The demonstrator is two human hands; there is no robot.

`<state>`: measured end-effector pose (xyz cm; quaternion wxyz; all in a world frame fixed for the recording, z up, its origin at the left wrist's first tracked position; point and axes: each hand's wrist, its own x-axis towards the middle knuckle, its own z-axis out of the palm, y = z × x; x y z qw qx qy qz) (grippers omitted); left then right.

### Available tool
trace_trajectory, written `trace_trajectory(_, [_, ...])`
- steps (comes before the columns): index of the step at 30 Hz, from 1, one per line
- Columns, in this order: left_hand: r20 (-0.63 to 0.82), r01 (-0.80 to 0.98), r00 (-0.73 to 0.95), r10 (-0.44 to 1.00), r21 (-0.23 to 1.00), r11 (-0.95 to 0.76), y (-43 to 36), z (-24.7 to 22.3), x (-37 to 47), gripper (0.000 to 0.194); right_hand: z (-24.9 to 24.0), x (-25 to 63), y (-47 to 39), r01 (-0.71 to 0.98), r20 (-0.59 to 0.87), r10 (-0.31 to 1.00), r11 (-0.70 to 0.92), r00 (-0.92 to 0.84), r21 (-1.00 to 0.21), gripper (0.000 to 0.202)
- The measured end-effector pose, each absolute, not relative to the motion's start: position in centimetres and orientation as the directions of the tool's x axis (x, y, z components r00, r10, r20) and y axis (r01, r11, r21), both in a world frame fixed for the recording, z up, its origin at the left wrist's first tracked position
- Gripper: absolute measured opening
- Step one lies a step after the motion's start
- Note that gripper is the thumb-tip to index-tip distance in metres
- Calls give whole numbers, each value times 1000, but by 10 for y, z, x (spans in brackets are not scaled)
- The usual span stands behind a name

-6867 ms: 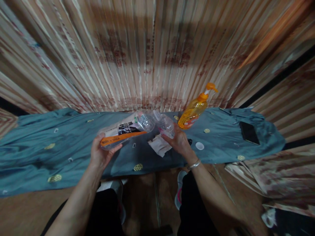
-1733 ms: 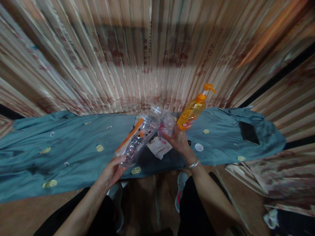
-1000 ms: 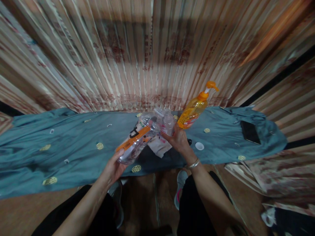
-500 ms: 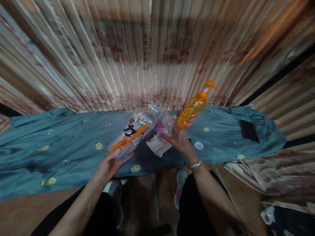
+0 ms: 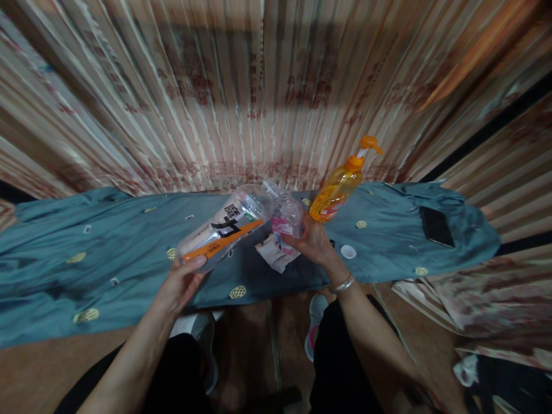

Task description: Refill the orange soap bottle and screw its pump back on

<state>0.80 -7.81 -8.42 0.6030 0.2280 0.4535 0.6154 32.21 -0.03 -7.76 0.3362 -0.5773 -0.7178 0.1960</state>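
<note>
My left hand (image 5: 185,279) is closed round the base of a large clear plastic bottle (image 5: 224,227) with an orange and black label. That bottle leans to the right, its neck up against the mouth of a smaller clear bottle (image 5: 287,215) with a pink label. Around this smaller bottle my right hand (image 5: 314,241) is wrapped, holding it roughly upright. Under and in front of it lies a crumpled white cloth or tissue (image 5: 276,259). Just beyond my right hand stands an orange pump bottle (image 5: 336,192) with orange liquid. Whether liquid passes between the two bottles I cannot make out.
A teal patterned cloth (image 5: 129,247) covers the narrow table. To the right lie a white cap (image 5: 348,252), a small dark cap (image 5: 332,244) partly behind my hand, and a black phone (image 5: 436,226). A pleated curtain (image 5: 276,103) hangs close behind the table.
My left hand has shifted left and slightly up with the large bottle's base, so the bottle lies flatter. My right hand and the small bottle have stayed nearly in place.
</note>
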Motion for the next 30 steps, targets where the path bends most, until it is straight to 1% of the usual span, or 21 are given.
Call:
trace_trajectory(3, [-239,-484,-227,944,869,103,-76,-77,6,96,-77,323,0,712,237,966,238,-104,-661,49])
trace_trajectory(6, [-213,-455,-253,944,887,78,-73,-67,4,99,-74,323,0,722,219,970,225,-104,-654,48])
trace_trajectory(10, [-190,-428,-268,944,902,60,-70,-56,-1,90,-73,323,1,709,221,969,232,-109,-666,52])
trace_trajectory(12, [-177,-410,-279,944,911,50,-69,-53,-5,89,-74,324,2,713,213,972,222,-103,-665,54])
trace_trajectory(16, [-139,-380,-267,954,925,28,-67,-55,-14,99,-80,327,4,706,221,969,235,-114,-668,56])
trace_trajectory(18, [-135,-404,-255,957,914,21,-66,-56,-15,101,-83,328,5,697,237,965,248,-115,-673,56])
trace_trajectory(20, [-134,-451,-259,956,893,3,-64,-56,-13,95,-86,328,5,693,256,960,259,-110,-673,55])
trace_trajectory(24, [-105,-501,-318,942,862,-73,-60,-55,-6,77,-87,328,5,693,264,958,267,-114,-670,53])
trace_trajectory(30, [-84,-482,-355,931,870,-105,-52,-54,-2,67,-87,326,4,699,271,957,263,-102,-665,58])
